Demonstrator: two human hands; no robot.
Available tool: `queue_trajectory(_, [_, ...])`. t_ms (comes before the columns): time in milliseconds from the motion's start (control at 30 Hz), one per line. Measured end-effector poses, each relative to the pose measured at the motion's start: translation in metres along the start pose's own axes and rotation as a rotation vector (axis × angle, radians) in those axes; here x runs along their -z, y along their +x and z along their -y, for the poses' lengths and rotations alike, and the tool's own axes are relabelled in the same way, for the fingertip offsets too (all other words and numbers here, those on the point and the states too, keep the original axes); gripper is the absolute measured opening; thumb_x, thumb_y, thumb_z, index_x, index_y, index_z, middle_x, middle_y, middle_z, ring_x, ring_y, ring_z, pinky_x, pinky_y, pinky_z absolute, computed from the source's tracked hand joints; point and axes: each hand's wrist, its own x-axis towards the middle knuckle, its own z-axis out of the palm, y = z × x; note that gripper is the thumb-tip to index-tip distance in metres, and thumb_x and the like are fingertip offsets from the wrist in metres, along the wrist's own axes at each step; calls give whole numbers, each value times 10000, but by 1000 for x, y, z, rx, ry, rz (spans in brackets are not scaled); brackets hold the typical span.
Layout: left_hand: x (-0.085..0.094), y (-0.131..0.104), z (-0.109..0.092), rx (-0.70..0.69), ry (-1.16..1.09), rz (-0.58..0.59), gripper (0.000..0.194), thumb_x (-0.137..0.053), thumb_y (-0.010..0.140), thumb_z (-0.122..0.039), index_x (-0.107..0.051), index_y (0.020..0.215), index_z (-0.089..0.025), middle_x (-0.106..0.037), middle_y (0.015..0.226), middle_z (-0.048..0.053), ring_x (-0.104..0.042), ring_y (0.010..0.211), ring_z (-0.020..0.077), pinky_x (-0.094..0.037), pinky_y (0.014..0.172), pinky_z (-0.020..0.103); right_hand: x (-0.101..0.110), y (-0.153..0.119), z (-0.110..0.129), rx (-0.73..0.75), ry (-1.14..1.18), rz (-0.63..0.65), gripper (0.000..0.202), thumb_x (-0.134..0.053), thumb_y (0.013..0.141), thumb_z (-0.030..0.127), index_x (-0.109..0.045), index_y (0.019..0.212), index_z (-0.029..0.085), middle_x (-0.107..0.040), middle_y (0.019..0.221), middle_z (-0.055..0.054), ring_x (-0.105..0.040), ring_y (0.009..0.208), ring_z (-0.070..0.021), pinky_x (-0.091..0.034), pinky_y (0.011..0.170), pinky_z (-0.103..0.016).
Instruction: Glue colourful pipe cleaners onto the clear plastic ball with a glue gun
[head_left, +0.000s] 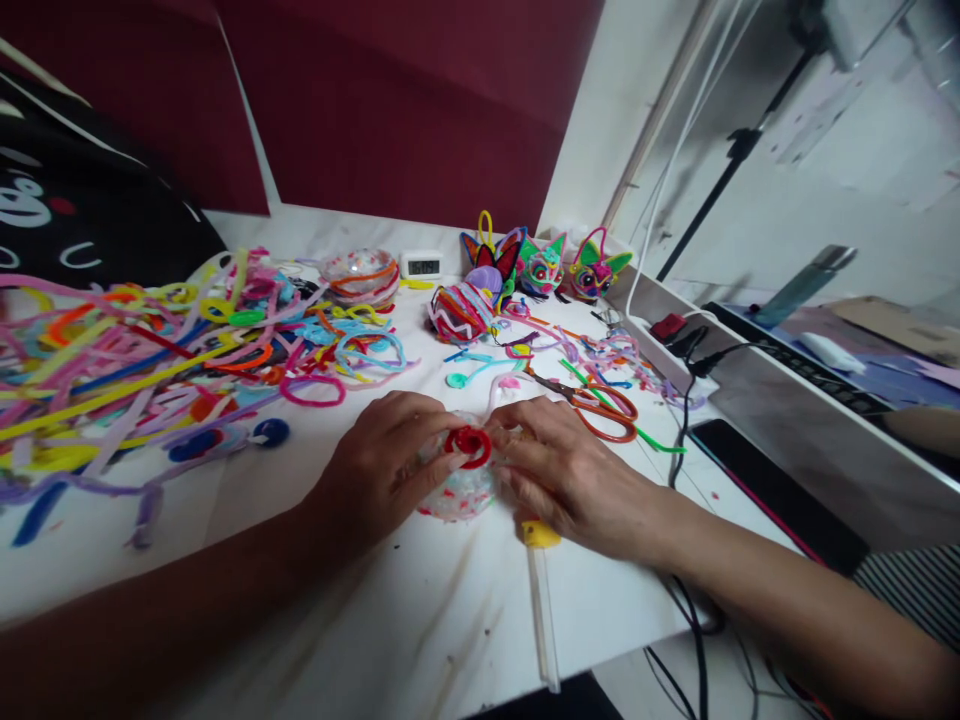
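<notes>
A red pipe-cleaner coil (469, 447) lies on top of a clear, speckled round plastic shell (459, 500) on the white table. My left hand (394, 450) is closed at the coil's left side, thumb and forefinger pressed to it. From the right, the curled fingers of my right hand (559, 460) pinch at the coil's edge; their tips partly hide what they grip. Just beyond my fingers a pale pink strip (498, 388) sticks up. Beside my right wrist lies a clear stick with a yellow end (541, 535).
Orange-handled scissors (600, 405) lie beyond my right hand. A heap of pipe cleaners (150, 370) covers the left. Behind stand a wrapped ball (461, 312), decorated animal heads (541, 268) and a small clock (421, 265). Black cables (684, 430) and a phone-like slab (776, 490) are right.
</notes>
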Motion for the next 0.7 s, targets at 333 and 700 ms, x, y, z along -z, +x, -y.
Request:
queue_trajectory(333, [-6, -2, 2, -7, -59, -35, 179, -599, 1044, -301, -716, 1169, -248, -706, 1076, 48, -691, 993, 196, -586, 919, 302, 1, 1, 3, -71, 126, 21, 229, -494, 1035, 129, -673, 1177, 152, -603, 1274, -151, -562, 1174, -292, -499, 996, -495])
queue_trajectory(700, [1, 3, -2, 11, -60, -2, 116, -648, 1028, -308, -702, 1084, -223, -685, 1038, 44, -689, 954, 196, -581, 886, 313, -1, 5, -2, -29, 119, -7, 173, -528, 1034, 142, -697, 1071, 152, -654, 1184, -139, -588, 1078, -270, -484, 935, -439])
